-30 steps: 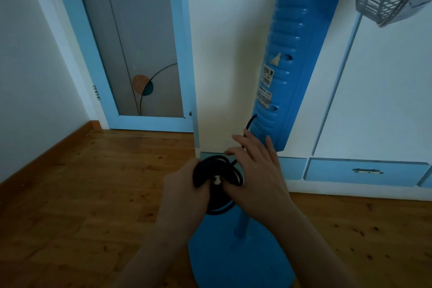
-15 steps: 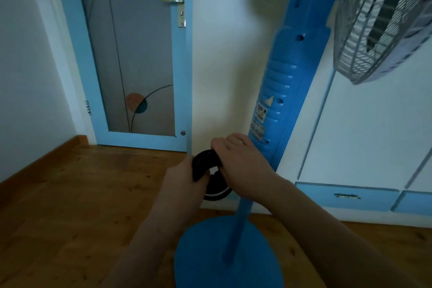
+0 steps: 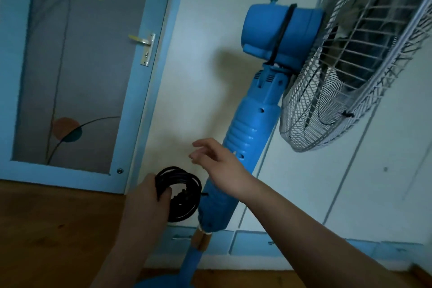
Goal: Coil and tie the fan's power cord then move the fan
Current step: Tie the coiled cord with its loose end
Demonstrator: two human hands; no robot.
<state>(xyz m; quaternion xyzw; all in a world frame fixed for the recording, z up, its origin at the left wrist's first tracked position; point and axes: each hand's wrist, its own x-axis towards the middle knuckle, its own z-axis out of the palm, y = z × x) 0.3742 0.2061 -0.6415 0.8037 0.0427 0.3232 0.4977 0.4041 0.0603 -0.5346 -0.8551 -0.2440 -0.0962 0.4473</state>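
Head view, looking down and forward at a blue fan (image 3: 251, 133) standing on a wooden floor (image 3: 46, 229) before a white wall (image 3: 210, 30) and a blue-framed door (image 3: 77, 65). Left hand (image 3: 146, 203): fingers curled tight around one side of the black power cord (image 3: 181, 194), which is gathered into a round coil just beside the fan's lower column; the cord's end leaves the coil toward the column. Whether a tie is fastened cannot be told. Right hand (image 3: 218, 161): fingers spread loosely, gripping nothing, held in front of the ribbed column above the coil. Step in hand, as judged: coiling appears finished, moving not yet begun. The next move calls for a firm grasp on the column, with the coil kept clear of the base (image 3: 163, 284).
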